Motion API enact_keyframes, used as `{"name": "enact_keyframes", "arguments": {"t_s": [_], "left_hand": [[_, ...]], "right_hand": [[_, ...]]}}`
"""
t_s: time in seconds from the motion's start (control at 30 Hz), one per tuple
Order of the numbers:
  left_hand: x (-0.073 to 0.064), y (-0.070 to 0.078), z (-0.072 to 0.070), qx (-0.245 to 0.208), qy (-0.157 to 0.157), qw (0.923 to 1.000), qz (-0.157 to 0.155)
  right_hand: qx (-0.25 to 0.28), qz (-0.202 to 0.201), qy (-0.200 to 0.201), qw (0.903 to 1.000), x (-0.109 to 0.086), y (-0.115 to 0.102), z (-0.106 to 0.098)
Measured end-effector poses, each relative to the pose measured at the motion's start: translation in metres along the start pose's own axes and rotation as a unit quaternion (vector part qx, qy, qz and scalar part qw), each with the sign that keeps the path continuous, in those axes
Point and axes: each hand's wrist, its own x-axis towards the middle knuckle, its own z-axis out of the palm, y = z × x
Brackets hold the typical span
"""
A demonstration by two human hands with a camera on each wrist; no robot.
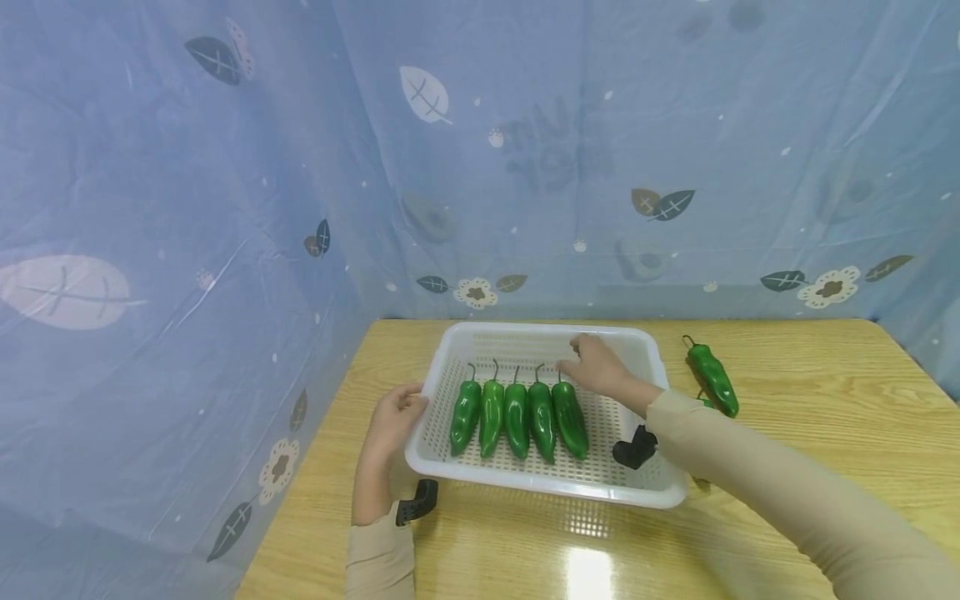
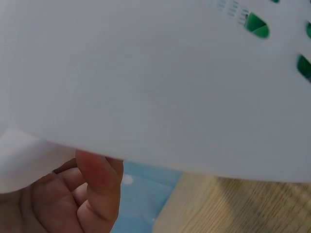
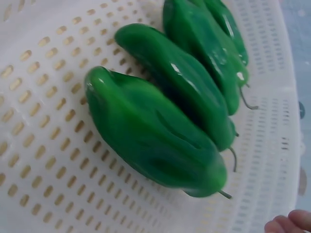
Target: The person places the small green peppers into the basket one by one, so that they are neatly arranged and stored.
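Observation:
A white plastic basket (image 1: 551, 485) with a slotted bottom stands on the table. Inside lie several glossy green peppers (image 1: 517, 421) side by side, stems toward the far wall. My left hand (image 1: 393, 421) holds the basket's left rim; in the left wrist view its fingers (image 2: 99, 182) meet the rim's underside. Over the basket's far right part is my right hand (image 1: 597, 367), its fingers apart and holding nothing. It is nearest the stem of the rightmost pepper (image 1: 571, 421). In the right wrist view only its fingertips (image 3: 286, 224) show, at the lower right corner.
Right of the basket, a green pepper (image 1: 714, 379) lies on the wooden table (image 1: 817, 383). Another pepper (image 1: 703, 401) beside it is mostly hidden by my right sleeve. A blue patterned curtain (image 1: 525, 167) hangs behind the table and along its left side.

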Motion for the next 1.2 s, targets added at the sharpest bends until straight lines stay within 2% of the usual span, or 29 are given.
{"name": "enact_keyframes", "arguments": {"t_s": [0.27, 0.43, 0.6, 0.9, 1.2], "left_hand": [[0.000, -0.001, 0.000, 0.000, 0.000, 1.0000, -0.002], [-0.002, -0.001, 0.000, 0.000, 0.000, 1.0000, -0.007], [-0.004, -0.002, 0.001, 0.002, 0.004, 0.9999, -0.012], [-0.004, -0.001, 0.002, 0.003, 0.006, 1.0000, -0.006], [-0.006, -0.004, 0.002, -0.002, 0.001, 1.0000, -0.001]], "right_hand": [[0.068, -0.030, 0.018, 0.9970, -0.010, 0.004, -0.024], [0.116, -0.063, 0.047, 0.9901, -0.015, 0.011, -0.045], [0.150, -0.079, 0.068, 0.9832, -0.020, 0.022, -0.067], [0.151, -0.063, 0.107, 0.9807, -0.028, 0.051, -0.094], [0.123, -0.030, 0.119, 0.9848, -0.040, 0.096, -0.100]]}}
